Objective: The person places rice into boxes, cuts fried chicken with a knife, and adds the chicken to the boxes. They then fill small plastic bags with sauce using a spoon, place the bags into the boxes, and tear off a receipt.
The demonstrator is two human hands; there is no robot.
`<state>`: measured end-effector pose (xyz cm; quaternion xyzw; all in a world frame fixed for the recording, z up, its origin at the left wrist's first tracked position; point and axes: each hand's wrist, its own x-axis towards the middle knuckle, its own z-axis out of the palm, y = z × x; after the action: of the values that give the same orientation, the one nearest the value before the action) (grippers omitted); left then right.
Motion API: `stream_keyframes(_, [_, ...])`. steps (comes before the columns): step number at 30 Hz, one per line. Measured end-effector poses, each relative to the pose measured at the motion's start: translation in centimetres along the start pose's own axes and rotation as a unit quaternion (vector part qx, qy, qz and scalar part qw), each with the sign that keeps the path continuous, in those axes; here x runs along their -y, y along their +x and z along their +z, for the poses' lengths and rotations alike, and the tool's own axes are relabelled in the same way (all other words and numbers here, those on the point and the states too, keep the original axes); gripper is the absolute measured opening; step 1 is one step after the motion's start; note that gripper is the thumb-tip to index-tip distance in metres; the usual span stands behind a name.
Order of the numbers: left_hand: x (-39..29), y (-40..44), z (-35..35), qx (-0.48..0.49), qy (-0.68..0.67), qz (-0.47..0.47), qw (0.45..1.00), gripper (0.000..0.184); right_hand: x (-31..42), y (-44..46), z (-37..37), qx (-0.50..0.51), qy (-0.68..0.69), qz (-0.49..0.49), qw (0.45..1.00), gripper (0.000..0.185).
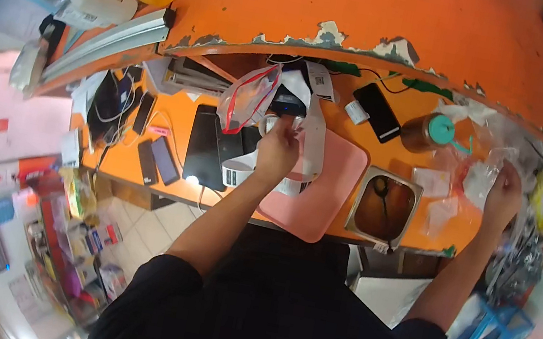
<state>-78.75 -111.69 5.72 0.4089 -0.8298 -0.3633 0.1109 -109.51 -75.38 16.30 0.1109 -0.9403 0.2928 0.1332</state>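
Note:
My left hand reaches to the middle of the orange desk, its fingers closed at a white label strip. The strip loops down around it and shows black printed codes. Just beyond the fingertips sits a small dark device, partly covered by the paper. A clear plastic bag with a red edge stands left of this hand. On the far right my right hand is closed on crumpled clear plastic; its fingertips are partly blurred by the film.
A pink board lies under the strip, beside a square metal tray holding a dark spoon. Farther back are a black phone and a brown bottle with a teal lid. A black tablet and cables are at left. A chipped orange shelf overhangs.

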Motion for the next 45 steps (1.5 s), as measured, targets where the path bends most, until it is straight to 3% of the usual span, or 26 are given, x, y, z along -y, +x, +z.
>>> stream_keyframes(2, [1.6,-1.0,-3.3,0.006,-0.066,0.037,0.997,0.028,1.5,-7.8,-1.6,-0.046,0.076,0.001,0.996,0.017])
stream_keyframes(4, [2.6,-0.9,-7.9,0.016,-0.132,0.079,0.988,0.026,6.3,-16.2,0.0,0.009,0.253,0.072,0.965,0.016])
stream_keyframes(5, [2.2,-0.8,-11.1,0.112,-0.176,0.061,0.976,0.026,13.4,-18.3,-0.9,0.050,0.175,-0.041,0.982,0.017])
stream_keyframes(6, [1.6,-0.7,-14.2,0.206,-0.215,0.042,0.954,0.025,16.8,-20.5,0.3,0.157,0.287,-0.033,0.944,0.022])
stream_keyframes(7, [0.8,-0.4,-17.1,0.223,-0.147,0.106,0.958,0.028,19.5,-21.8,1.2,0.237,0.288,-0.102,0.922,0.029])
stream_keyframes(10, [0.6,1.1,-22.9,0.269,-0.040,0.221,0.936,0.029,27.1,-24.0,5.8,0.271,0.323,-0.202,0.884,0.043])
stream_keyframes(12, [0.4,2.1,-25.1,0.281,0.126,0.192,0.932,0.030,30.7,-23.8,8.7,0.380,0.347,-0.122,0.849,0.048])
stream_keyframes(13, [1.4,2.7,-25.5,0.279,0.128,0.204,0.929,0.030,31.4,-23.4,10.8,0.368,0.347,-0.123,0.854,0.048])
stream_keyframes(15, [4.0,4.1,-25.4,0.147,0.180,0.326,0.916,0.027,31.8,-22.6,15.6,0.346,0.156,-0.202,0.903,0.050])
stream_keyframes(18, [4.1,5.3,-26.3,0.167,0.137,0.302,0.929,0.022,32.1,-21.6,20.8,0.292,0.186,-0.294,0.891,0.050])
stream_keyframes(21, [5.0,6.8,-27.4,0.201,0.098,0.263,0.939,0.022,33.5,-20.9,23.0,0.244,0.175,-0.325,0.897,0.048])
stream_keyframes(22, [5.1,7.1,-27.7,0.217,0.093,0.240,0.942,0.022,33.7,-20.5,23.4,0.234,0.196,-0.343,0.889,0.035])
stream_keyframes(26, [7.9,8.5,-27.7,0.218,0.086,0.208,0.950,0.021,33.2,-17.6,24.2,0.334,0.109,-0.385,0.853,0.020])
stream_keyframes(28, [9.2,8.5,-26.9,0.173,0.218,0.212,0.937,0.021,32.1,-16.1,25.3,0.369,0.087,-0.385,0.842,0.012])
stream_keyframes(29, [9.4,8.0,-26.2,0.166,0.211,0.195,0.944,0.021,31.5,-15.7,25.8,0.380,0.085,-0.399,0.830,0.012])
stream_keyframes(31, [7.7,5.6,-24.0,0.126,0.326,0.182,0.919,0.017,30.8,-15.0,26.7,0.395,0.094,-0.418,0.813,0.014])
stream_keyframes(33, [6.5,3.5,-21.0,0.094,0.263,0.217,0.935,0.033,30.5,-14.5,27.4,0.428,0.126,-0.450,0.774,0.017])
stream_keyframes(34, [5.7,2.8,-19.4,0.083,0.297,0.232,0.923,0.035,30.5,-14.4,27.6,0.422,0.136,-0.450,0.775,0.019])
stream_keyframes(35, [4.8,1.6,-17.8,0.095,0.303,0.194,0.928,0.033,30.5,-14.2,27.9,0.414,0.147,-0.449,0.778,0.021])
stream_keyframes(36, [3.1,1.4,-17.2,0.160,0.282,0.137,0.936,0.031,31.4,-13.3,27.1,0.472,-0.028,-0.474,0.743,0.025])
stream_keyframes(37, [1.1,1.3,-17.1,0.226,0.258,0.081,0.936,0.030,31.0,-13.1,27.5,0.480,-0.022,-0.481,0.733,0.025])
stream_keyframes(39, [-3.6,0.3,-17.9,0.236,0.300,0.036,0.924,0.029,29.8,-12.3,28.3,0.429,0.094,-0.478,0.761,0.021])
stream_keyframes(41, [-5.2,-0.7,-16.4,0.253,0.339,-0.003,0.906,0.029,30.5,-10.9,26.5,0.481,0.080,-0.464,0.739,0.017])
stream_keyframes(43, [-5.1,-1.9,-13.7,0.144,0.297,0.150,0.932,0.024,29.8,-10.3,27.1,0.565,0.112,-0.434,0.693,0.015])
stream_keyframes(44, [-5.2,-2.3,-12.1,0.135,0.177,0.191,0.956,0.023,29.3,-10.4,27.3,0.549,0.134,-0.455,0.688,0.020])
stream_keyframes(45, [-4.2,-1.7,-9.9,0.144,0.179,0.185,0.956,0.023,28.9,-10.4,27.7,0.556,0.139,-0.449,0.686,0.020])
